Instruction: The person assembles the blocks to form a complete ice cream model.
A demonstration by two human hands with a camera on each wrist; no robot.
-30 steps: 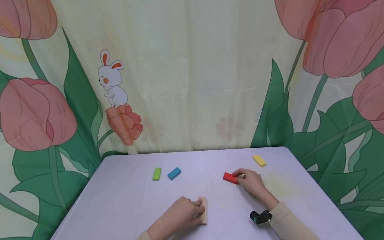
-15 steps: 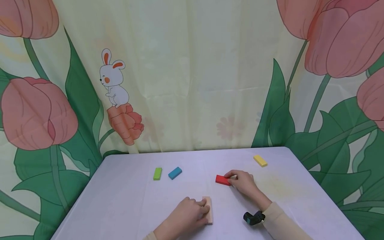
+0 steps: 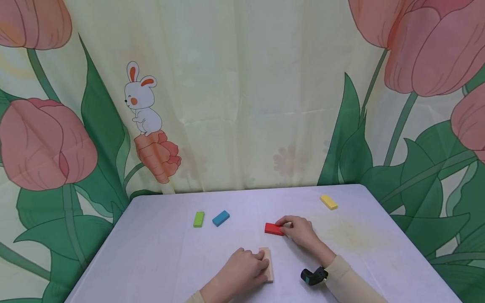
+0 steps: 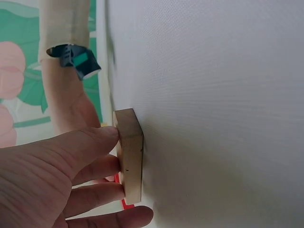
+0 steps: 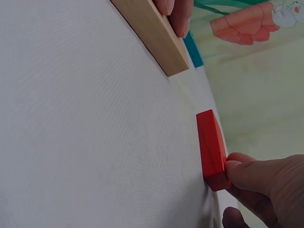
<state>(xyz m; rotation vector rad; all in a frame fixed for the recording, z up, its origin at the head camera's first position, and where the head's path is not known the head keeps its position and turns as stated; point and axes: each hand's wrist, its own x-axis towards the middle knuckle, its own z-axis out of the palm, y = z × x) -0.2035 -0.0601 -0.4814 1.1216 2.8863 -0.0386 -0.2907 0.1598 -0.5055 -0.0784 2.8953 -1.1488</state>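
A pale wooden block [image 3: 270,272] lies on the white-covered table in front of the person. The left hand [image 3: 242,271] rests on it, with fairly straight, spread fingers and the thumb at the block's upper side in the left wrist view, where the block's end and side [image 4: 133,166] face the camera. Farther back and slightly right, the right hand [image 3: 301,233] pinches one end of a red block [image 3: 273,229] between thumb and index finger. The red block [image 5: 211,147] is low over the cloth in the right wrist view. Part of the right fingers is hidden behind it.
A green block [image 3: 198,219] and a blue block [image 3: 221,218] lie at the back left, a yellow block [image 3: 328,202] at the back right. A black wrist camera [image 3: 314,276] sits by the right sleeve. Behind the table hangs a curtain [image 3: 242,97] printed with tulips and a rabbit.
The right hand has moved left with the red block, which now lies more nearly crosswise. The left hand and the wooden block have shifted a little to the right.
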